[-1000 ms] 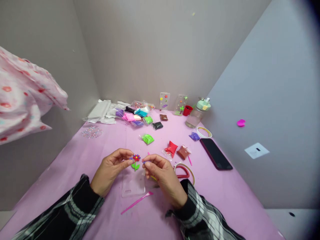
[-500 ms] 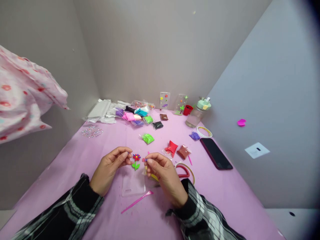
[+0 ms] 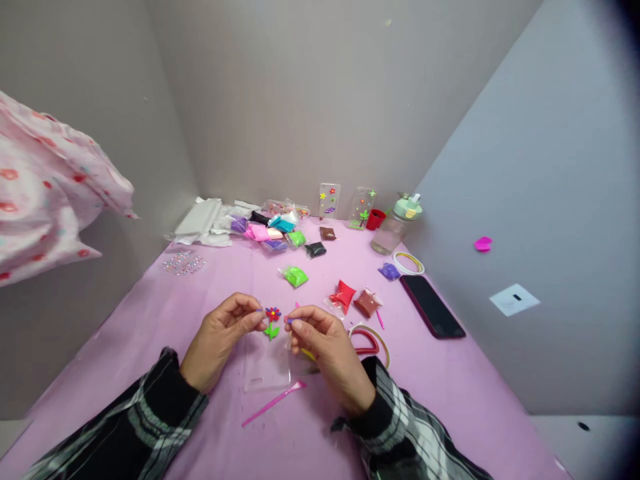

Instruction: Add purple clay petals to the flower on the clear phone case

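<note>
Both hands have closed back in on the clay flower (image 3: 273, 315), the left having drawn slightly away from it half a second ago. The left hand (image 3: 223, 343) is curled, its thumb and forefinger pinched on a small purple clay bit (image 3: 259, 310) just beside the flower's head. The right hand (image 3: 325, 353) is pinched the same way on another purple bit (image 3: 290, 321), on the flower's other side, so the flower lies between the two hands, touched by neither as far as this view shows. Its red-and-blue head points away from the person, and its short stem with green leaves (image 3: 271, 331) runs back toward them along a near-to-far axis. It sits at the far end of a clear plastic phone case (image 3: 267, 365), whose long axis also runs away from the person. Under the right hand lies a yellow clay strip (image 3: 307, 355), and nearer the person lies a pink plastic spatula (image 3: 274, 403), slanting across the pink table cover (image 3: 125, 380). To the right are red and yellow clay loops (image 3: 369, 343), a red clay packet (image 3: 343, 297), a brown packet (image 3: 367, 303) and a black phone (image 3: 431, 307). Farther off are a green packet (image 3: 295, 277), a row of colored clay packets (image 3: 265, 230), two decorated phone cases (image 3: 329, 201), a red cup (image 3: 375, 219) and a bottle (image 3: 395, 227).
</note>
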`<state>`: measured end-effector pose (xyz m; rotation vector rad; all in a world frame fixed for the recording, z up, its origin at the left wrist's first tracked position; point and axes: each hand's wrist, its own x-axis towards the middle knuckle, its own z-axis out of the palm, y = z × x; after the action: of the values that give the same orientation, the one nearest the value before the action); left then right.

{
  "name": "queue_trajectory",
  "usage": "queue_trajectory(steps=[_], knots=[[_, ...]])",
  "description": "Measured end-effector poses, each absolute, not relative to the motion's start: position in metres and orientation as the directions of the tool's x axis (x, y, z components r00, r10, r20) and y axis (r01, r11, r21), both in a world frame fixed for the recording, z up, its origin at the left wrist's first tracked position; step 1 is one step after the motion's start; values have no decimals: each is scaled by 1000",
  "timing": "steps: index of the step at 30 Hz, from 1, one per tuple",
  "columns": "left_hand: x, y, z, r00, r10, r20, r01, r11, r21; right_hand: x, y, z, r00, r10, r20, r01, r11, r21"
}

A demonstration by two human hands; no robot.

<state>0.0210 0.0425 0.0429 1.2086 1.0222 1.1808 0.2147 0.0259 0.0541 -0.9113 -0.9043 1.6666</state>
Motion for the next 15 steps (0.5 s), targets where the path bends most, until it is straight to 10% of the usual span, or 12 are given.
queue_trajectory(steps=[15], knots=[[33, 30, 45, 207, 960, 188, 80, -208, 975, 212, 24, 51, -267, 956, -118, -319, -203, -926]])
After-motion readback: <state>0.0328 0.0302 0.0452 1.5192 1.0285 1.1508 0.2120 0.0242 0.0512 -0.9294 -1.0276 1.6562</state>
